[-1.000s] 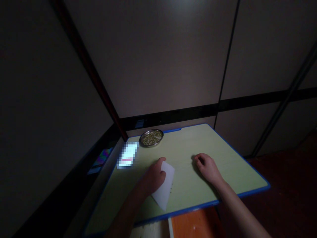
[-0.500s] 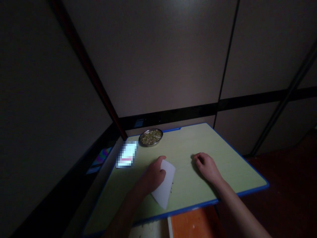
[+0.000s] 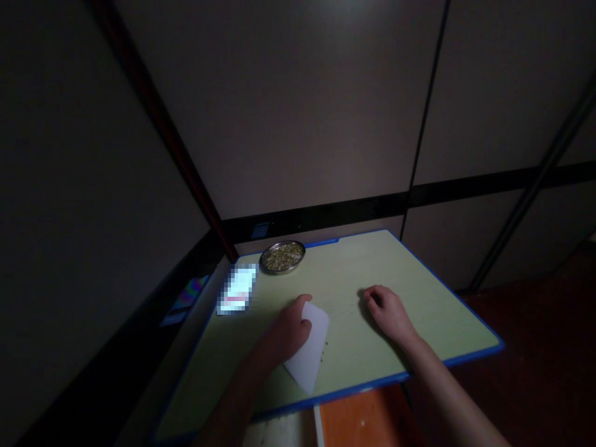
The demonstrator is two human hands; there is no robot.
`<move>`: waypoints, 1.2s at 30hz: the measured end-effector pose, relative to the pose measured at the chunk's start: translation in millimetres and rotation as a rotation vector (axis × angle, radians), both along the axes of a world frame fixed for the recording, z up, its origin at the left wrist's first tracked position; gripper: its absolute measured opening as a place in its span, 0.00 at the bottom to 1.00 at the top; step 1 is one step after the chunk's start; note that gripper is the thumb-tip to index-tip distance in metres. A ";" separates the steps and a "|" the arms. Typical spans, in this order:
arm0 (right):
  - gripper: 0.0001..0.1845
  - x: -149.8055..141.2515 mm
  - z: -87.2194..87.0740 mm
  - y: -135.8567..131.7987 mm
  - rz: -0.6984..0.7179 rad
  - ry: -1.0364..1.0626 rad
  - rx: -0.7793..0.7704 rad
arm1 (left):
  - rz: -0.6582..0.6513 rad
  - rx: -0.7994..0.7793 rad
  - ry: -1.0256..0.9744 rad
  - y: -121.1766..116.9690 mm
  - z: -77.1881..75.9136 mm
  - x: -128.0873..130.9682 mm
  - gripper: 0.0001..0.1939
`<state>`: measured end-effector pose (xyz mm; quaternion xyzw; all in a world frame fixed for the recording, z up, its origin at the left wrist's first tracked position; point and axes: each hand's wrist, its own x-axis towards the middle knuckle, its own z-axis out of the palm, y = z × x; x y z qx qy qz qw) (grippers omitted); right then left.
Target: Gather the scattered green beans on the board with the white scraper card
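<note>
Bright panel (image 3: 236, 290): glowing slanted rectangle at the left edge of the surface, whitish-cyan with a pinkish streak, so pixelated that I can't make out what's on it.
Plate (image 3: 280, 272): round, shiny metal with a raised rim, sitting at the back left just beside the panel.
Green bits (image 3: 283, 256): tiny and grainy, yellowish-green mixed with paler ones, spread right across the plate.
Left grip (image 3: 291, 329): bare hand clamped on the paper, thumb on top, one finger poking past the far corner.
Paper (image 3: 311, 357): white, matte, smooth-looking, kind of a kite shape with crisp corners. It's over the near middle of the surface, one corner aimed at the front edge. Can't tell if it's totally flat.
Specks (image 3: 326, 343): a few little dark dots, just right of the paper.
Surface (image 3: 419, 292): pale yellow-green, faintly streaky top with a blue edge strip.
Orange panel (image 3: 365, 419): flat, slightly glossy, below the front edge.
Right grip (image 3: 390, 315): bare hand over the surface, well apart from the paper, fingers loosely curled; can't tell whether the tips meet.
</note>
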<state>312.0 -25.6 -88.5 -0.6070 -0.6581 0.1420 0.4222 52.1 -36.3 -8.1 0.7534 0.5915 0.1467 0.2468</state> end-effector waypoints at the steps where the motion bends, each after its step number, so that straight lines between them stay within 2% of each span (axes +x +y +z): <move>1: 0.10 0.1 0.0 0.0 0.000 -0.002 0.005 | -0.003 0.005 0.002 -0.1 -0.6 0.3 0.30; 21: 0.09 -0.7 1.4 -1.4 0.004 0.009 0.017 | -0.033 0.008 0.023 -5.4 2.7 11.4 0.30; 32: 0.09 -1.0 0.0 -0.2 -0.010 0.083 0.040 | -0.080 0.053 0.060 -4.6 -1.9 24.4 0.27; 36: 0.10 -1.0 2.5 -1.1 -0.041 0.123 0.056 | -0.141 0.055 0.043 -1.9 -0.7 24.6 0.24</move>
